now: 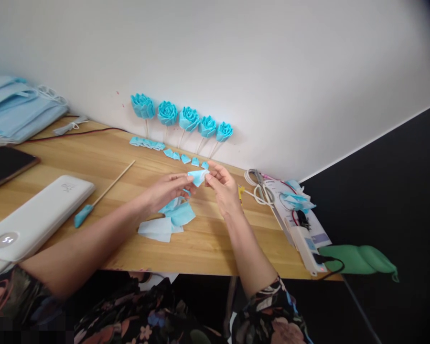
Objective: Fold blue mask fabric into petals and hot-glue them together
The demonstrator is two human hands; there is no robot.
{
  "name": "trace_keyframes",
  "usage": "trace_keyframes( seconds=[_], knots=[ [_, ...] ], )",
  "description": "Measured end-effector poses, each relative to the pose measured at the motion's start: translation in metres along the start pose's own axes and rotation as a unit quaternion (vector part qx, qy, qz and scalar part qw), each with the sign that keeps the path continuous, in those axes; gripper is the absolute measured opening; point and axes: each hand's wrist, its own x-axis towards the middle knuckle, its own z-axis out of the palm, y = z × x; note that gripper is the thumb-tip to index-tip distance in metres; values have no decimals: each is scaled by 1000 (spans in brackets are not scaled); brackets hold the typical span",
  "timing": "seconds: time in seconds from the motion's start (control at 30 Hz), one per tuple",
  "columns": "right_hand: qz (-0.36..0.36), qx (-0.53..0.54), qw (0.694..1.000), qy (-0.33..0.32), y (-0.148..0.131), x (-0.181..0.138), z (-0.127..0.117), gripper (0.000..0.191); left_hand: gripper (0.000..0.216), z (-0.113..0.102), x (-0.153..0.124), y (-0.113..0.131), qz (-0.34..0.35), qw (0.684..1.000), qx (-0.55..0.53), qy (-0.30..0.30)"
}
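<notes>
Between my two hands, above the wooden table, is a small blue-and-white fabric piece [197, 177], partly folded. My left hand [170, 188] pinches its left corner between thumb and fingers. At its right end, my right hand [222, 184] grips it with thumb and forefinger. Below the left hand lie loose blue and white fabric pieces [179, 215], overlapping one another. Small folded blue petals [185, 158] sit in a row just beyond the hands. Several blue fabric roses [189, 118] on sticks lean against the wall behind them.
To the left are a stick with a blue bud [83, 216], a white power bank [39, 215], a dark phone [9, 167] and stacked face masks [17, 110]. Scissors [263, 191], a power strip [308, 248] and a green pouch [358, 259] are at the right.
</notes>
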Motion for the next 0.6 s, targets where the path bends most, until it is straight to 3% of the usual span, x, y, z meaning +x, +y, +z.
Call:
trace_keyframes(
  seconds=[0.23, 0.6],
  knots=[
    [-38, -22, 999, 9, 22, -5, 4, 40, 25, 0, 0, 0, -28, 998, 28, 47],
    [-65, -24, 997, 24, 25, -8, 5, 41, 24, 2, -1, 1, -31, 997, 64, 43]
  ],
)
